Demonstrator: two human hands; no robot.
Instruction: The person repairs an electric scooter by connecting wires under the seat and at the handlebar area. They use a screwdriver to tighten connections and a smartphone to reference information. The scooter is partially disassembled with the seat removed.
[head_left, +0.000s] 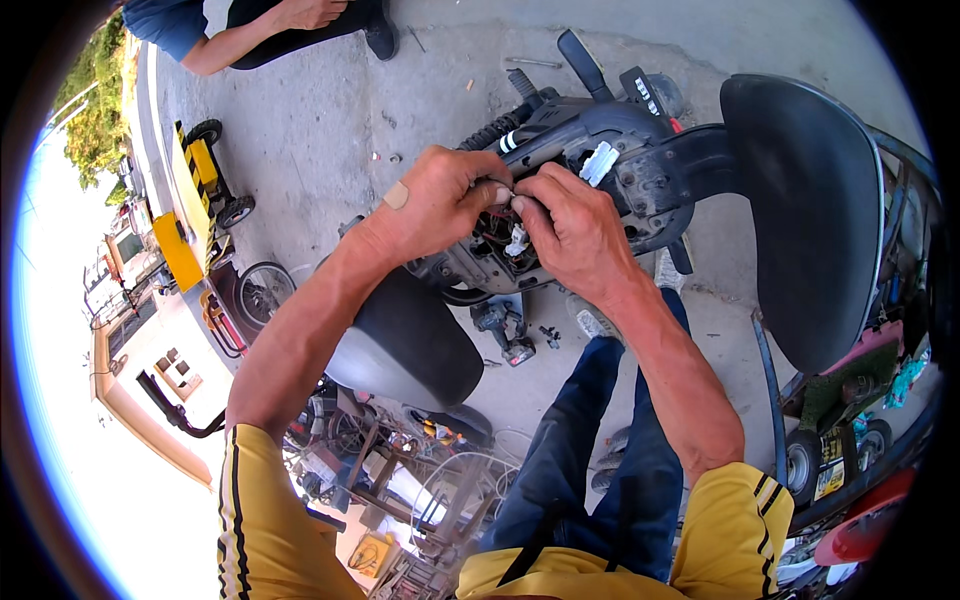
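My left hand, with a beige plaster on it, and my right hand meet over an open bay in a black scooter body. Fingertips of both pinch what looks like a thin wire end, partly hidden by the fingers. Just below them a white connector sits among wiring. A pale blue-white label or piece is on the body to the right of my right hand.
Black seats flank the scooter. A cordless drill lies near my feet. Another person is at upper left. A yellow wheeled frame, metal clutter and a cart surround me.
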